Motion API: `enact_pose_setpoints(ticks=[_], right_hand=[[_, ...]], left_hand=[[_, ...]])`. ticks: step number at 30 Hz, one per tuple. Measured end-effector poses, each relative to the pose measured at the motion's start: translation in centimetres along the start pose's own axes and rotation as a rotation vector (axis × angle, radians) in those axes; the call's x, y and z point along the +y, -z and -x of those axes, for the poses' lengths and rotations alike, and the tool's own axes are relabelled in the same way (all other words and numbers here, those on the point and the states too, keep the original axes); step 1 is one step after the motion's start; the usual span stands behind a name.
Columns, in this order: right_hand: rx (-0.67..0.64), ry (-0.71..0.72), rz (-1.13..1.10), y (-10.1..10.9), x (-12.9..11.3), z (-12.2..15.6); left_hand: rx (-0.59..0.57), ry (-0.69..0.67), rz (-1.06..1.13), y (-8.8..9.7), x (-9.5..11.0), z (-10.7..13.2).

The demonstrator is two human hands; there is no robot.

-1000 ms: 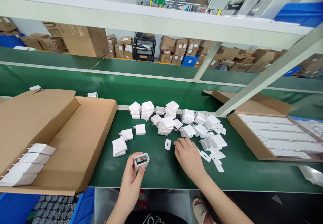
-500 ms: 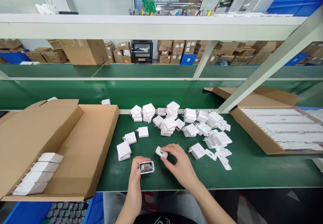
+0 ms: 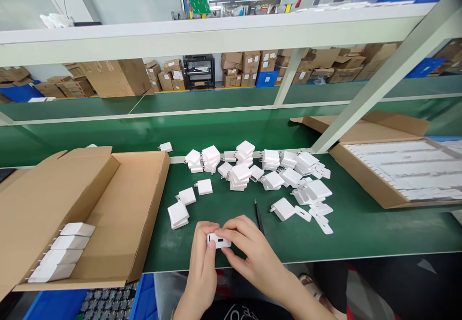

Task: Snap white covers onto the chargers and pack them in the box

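Observation:
In front of my body I hold a white plug-in charger (image 3: pixel 225 244), its end face with a dark slot turned towards me. My left hand (image 3: pixel 202 257) is closed around the charger's housing. My right hand (image 3: pixel 249 248) has its fingers pressed on the end cap, which sits over the housing's opening; whether it is fully seated I cannot tell. Black tweezers (image 3: pixel 259 216) lie on the green bench just beyond my right hand. To the right are a single charger (image 3: pixel 283 209) and several loose white end caps (image 3: pixel 302 213). A small stack of chargers (image 3: pixel 178 214) lies left of my hands.
An open cardboard box (image 3: pixel 147 224) on the left holds a short row of chargers. Another box (image 3: pixel 371 185) on the right is packed with white pieces. Many chargers (image 3: pixel 240 173) lie along the bench's back edge. A slanted white post (image 3: pixel 361 108) rises at the right.
My right hand has moved left and brought the end cap onto the charger's open end, covering the inside. The tweezers have come into view. The camera view has tilted slightly.

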State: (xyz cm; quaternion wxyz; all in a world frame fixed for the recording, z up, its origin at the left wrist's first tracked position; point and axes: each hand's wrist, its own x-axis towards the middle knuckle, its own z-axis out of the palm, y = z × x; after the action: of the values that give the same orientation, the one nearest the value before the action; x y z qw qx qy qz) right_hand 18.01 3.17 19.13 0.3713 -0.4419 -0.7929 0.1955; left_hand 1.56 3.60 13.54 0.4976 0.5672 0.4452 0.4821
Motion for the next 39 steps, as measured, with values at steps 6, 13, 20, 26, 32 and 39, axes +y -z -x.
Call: enact_pose_setpoints(ticks=[6, 13, 20, 26, 32, 39], right_hand=[[0.006, -0.044, -0.037, 0.4, -0.3, 0.2], [0.012, -0.489, -0.702, -1.7, 1.4, 1.0], [0.215, -0.448, -0.857, -4.4, 1.9, 1.6], [0.344, -0.399, -0.747, -5.1, 2.7, 2.5], [0.31, -0.451, -0.744, -5.6, 2.7, 2.9], [0.355, -0.45, -0.67, -6.1, 2.7, 2.6]], left_hand=[[0.036, 0.016, -0.004, -0.7, 1.4, 0.3], [0.019, -0.154, 0.045, -0.6, 0.3, 0.9], [-0.087, -0.228, -0.093, 0.0, -0.5, 0.7], [-0.159, -0.223, -0.218, 0.4, -0.7, -0.4], [-0.13, -0.226, -0.126, 0.1, -1.1, -0.3], [-0.126, -0.207, -0.099, 0.2, -1.3, -0.1]])
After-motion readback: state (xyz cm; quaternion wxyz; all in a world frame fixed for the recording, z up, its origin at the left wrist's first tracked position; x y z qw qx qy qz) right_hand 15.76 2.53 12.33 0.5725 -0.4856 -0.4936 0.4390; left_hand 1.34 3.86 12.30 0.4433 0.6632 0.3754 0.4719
